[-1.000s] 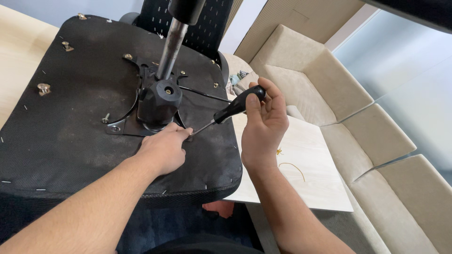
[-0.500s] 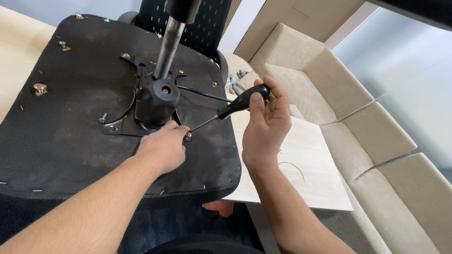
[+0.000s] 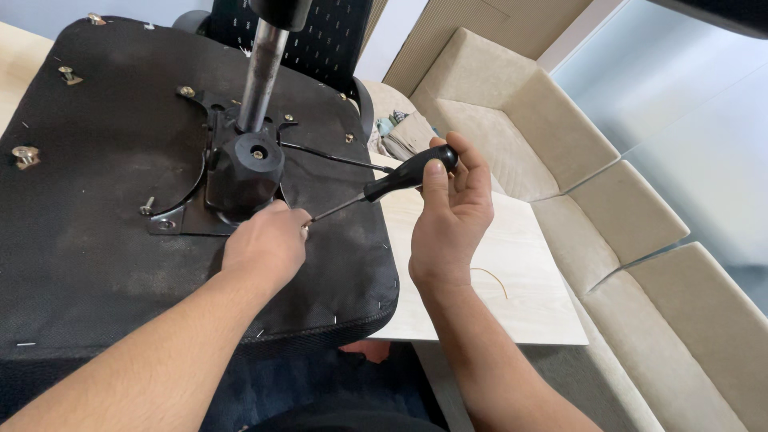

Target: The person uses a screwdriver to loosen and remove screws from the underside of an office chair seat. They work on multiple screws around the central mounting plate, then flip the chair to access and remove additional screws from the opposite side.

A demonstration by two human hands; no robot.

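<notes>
An upturned black office-chair seat (image 3: 96,232) lies on a pale wooden table (image 3: 480,304). A black metal mechanism plate (image 3: 240,172) with a steel gas cylinder (image 3: 260,68) is fixed in its middle. My right hand (image 3: 452,212) grips the black handle of a screwdriver (image 3: 404,176). Its thin shaft slants down-left to a screw at the plate's near right corner. My left hand (image 3: 264,248) rests on the seat there, fingertips pinched around the shaft tip and the screw.
Loose-looking bolts (image 3: 24,154) stand along the seat's left edge, and one screw (image 3: 146,206) sticks up by the plate. A beige sofa (image 3: 560,152) runs along the right. A rubber band (image 3: 490,278) lies on the table near my right wrist.
The view has shifted, so the seat sits further left and lower in frame. My right fingers have re-gripped the handle slightly; both hands stay at the same screw.
</notes>
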